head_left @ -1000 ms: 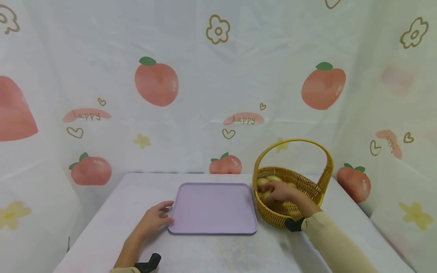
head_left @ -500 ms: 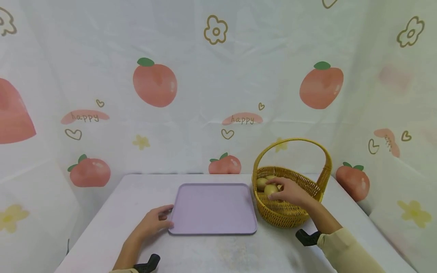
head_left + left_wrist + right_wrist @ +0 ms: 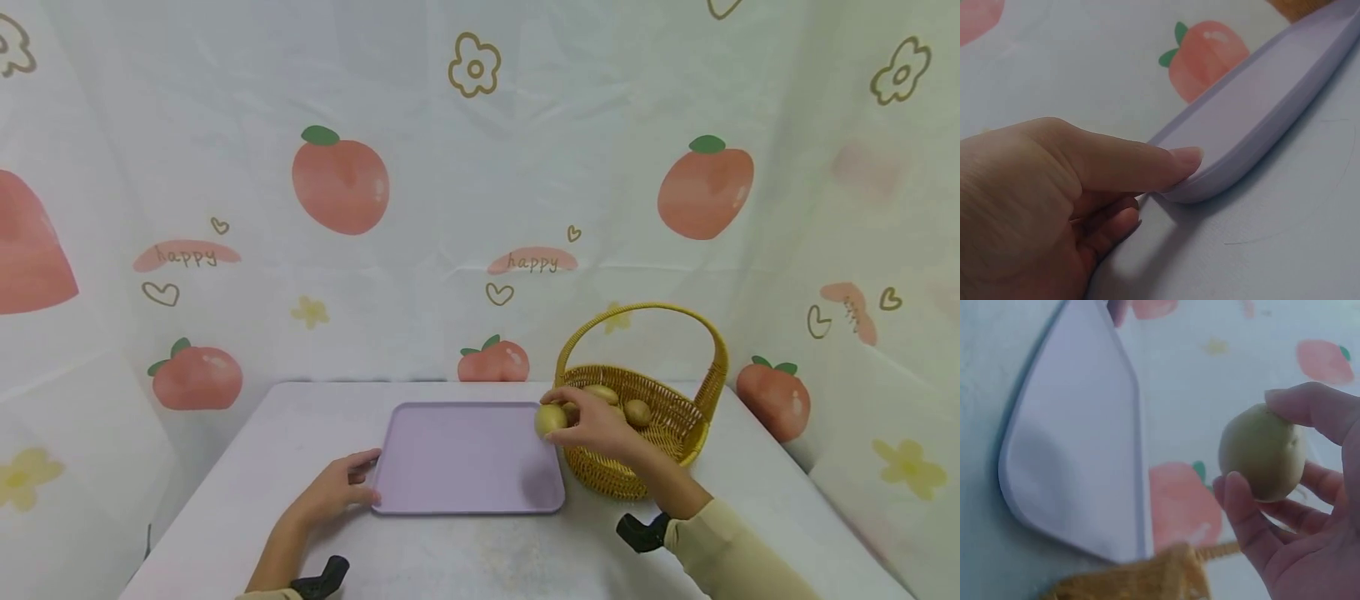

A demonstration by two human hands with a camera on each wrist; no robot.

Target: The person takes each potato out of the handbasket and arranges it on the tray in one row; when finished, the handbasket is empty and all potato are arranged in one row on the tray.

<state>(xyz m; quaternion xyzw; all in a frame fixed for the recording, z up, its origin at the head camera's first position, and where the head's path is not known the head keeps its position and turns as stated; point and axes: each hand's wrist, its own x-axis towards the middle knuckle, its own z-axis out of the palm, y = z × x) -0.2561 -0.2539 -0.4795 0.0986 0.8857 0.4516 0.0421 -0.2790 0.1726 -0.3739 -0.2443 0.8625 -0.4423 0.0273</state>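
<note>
My right hand (image 3: 596, 423) pinches a pale yellow-brown potato (image 3: 551, 422) between thumb and fingertips. The potato is above the right edge of a lilac tray (image 3: 465, 458), casting a shadow on it. The right wrist view shows the potato (image 3: 1263, 452) with thumb and fingers around it and a small dimple on its skin. At the tray's left edge, my left hand (image 3: 333, 490) touches the rim. In the left wrist view its thumb (image 3: 1175, 164) lies over the rim, while some other fingers curl loosely outside; the rest are hidden.
A yellow wicker basket (image 3: 615, 483) with a tall arched handle stands right of the tray, under my right forearm. Several potatoes lie in it, among them one potato (image 3: 637, 412) on the right. A peach-printed cloth (image 3: 420, 317) hangs behind the white table (image 3: 450, 558).
My right hand has come up out of the basket and moved left with a potato in its fingertips. The left hand stays at the tray's edge.
</note>
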